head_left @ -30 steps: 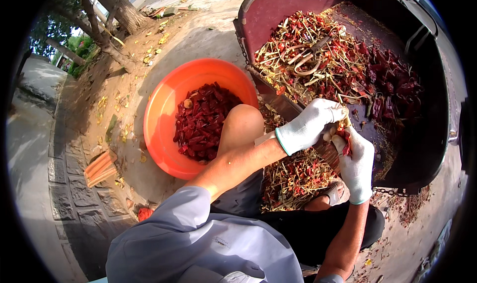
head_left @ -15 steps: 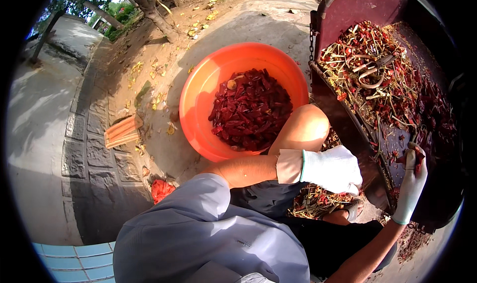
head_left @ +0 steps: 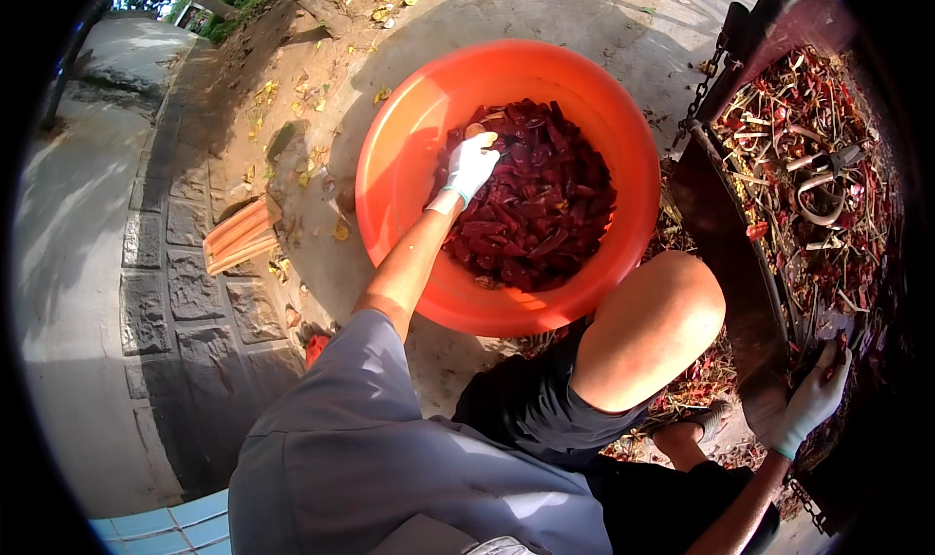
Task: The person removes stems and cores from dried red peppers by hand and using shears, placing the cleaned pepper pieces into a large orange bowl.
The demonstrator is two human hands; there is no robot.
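Observation:
A large orange plastic basin [head_left: 394, 253] stands on the ground ahead, holding a heap of dried red chili peppers [head_left: 531, 209]. My left hand [head_left: 471, 168], in a white glove, reaches over its left side, low above the peppers. Thumb and forefinger look slightly apart, and I make out nothing between them. Just beyond the fingertips lies a small round brownish thing [head_left: 474, 130] whose kind I cannot tell. At the far right, my gloved right hand [head_left: 813, 404] pinches a dark red chili pepper [head_left: 829, 356] at the dark red cart bed's near side.
The dark red cart bed [head_left: 696, 200], with a chain [head_left: 714, 76], holds pepper stems and scraps [head_left: 779, 112]. A curved-handled tool [head_left: 821, 197] lies on them. More scraps cover the ground by my knee [head_left: 657, 326]. Orange-brown slabs [head_left: 241, 237] lie beside a stone border [head_left: 195, 282].
My left hand has swung from beside the cart over to the basin. My right hand stays by the cart with a red pepper. The view has shifted, showing less of the cart.

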